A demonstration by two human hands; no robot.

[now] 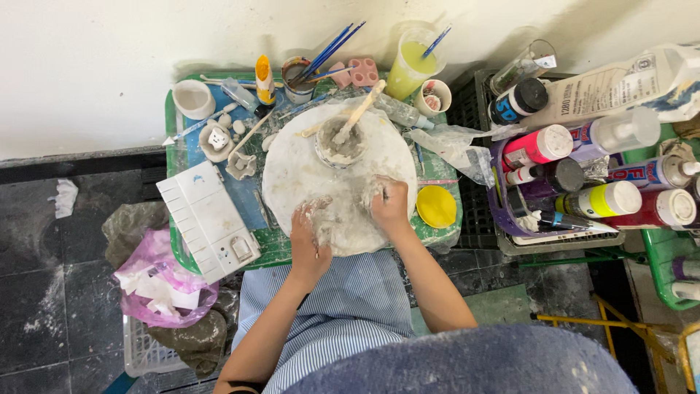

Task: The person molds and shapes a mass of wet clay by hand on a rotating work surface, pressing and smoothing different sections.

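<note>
The lump of wet white clay (343,211) lies on the near part of the round white board (292,175), directly between my two hands, so neither has to travel to reach it: it is to the right of my left hand (308,241) and to the left of my right hand (390,208). The mass is smeared and irregular, and I cannot make out a clear long axis; if anything it spreads across the board from one hand toward the other. My left hand lies flat and fairly spread, fingers pointing away from me and pressing on the clay's left edge. My right hand is curled in on itself at the clay's right side, fingers tucked; it seems to pinch a bit of clay, but I cannot tell whether anything is truly gripped. The right hand sits a little farther up the board, nearer the small clay-smeared bowl (340,146), which stands just beyond the lump with a wooden stick (361,109) leaning out of it toward the upper right. A yellow lid (436,206) rests just right of the board on the green table (175,138), a white paint palette (208,219) lies at the left, and paint bottles (612,197) crowd a crate well to the right.
</note>
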